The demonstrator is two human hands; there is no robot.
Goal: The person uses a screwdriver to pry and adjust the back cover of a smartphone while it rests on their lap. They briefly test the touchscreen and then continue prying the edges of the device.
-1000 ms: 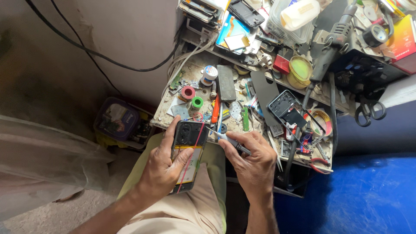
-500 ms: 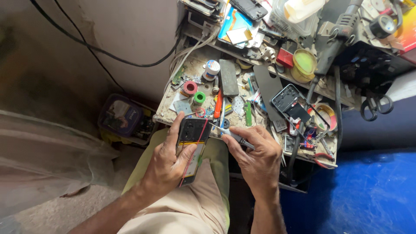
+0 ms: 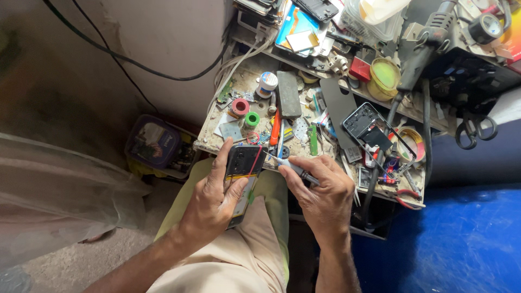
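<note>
The person's left hand [image 3: 209,203] is wrapped around an opened mobile phone [image 3: 242,176], thumb along its left side and fingers curled under the right, holding it over the lap just in front of the near edge of the cluttered workbench [image 3: 217,142]. The phone lies face down with its back removed, dark at the top and showing a yellowish panel lower down, and a thin red wire runs across it. The right hand [image 3: 324,196] is closed on a slim screwdriver [image 3: 296,169], pinched between thumb and forefingers, its tip pointing left toward the upper right edge of the phone; whether the tip touches the phone cannot be told. On the bench, near its front left corner, stand a red tape roll [image 3: 240,107] and a green tape roll [image 3: 251,119] side by side, with a small white jar [image 3: 267,84] behind them. A dark flat slab [image 3: 288,94] lies toward the middle, and an orange-handled tool [image 3: 275,129] sits just in front of it. Further right, a second phone frame [image 3: 364,122] rests tilted among loose parts, and a yellow-green lid [image 3: 385,75] sits at the back. A pair of scissors [image 3: 471,131] hangs off the far right edge. On the floor to the left of the bench stands a purple box [image 3: 153,145].
</note>
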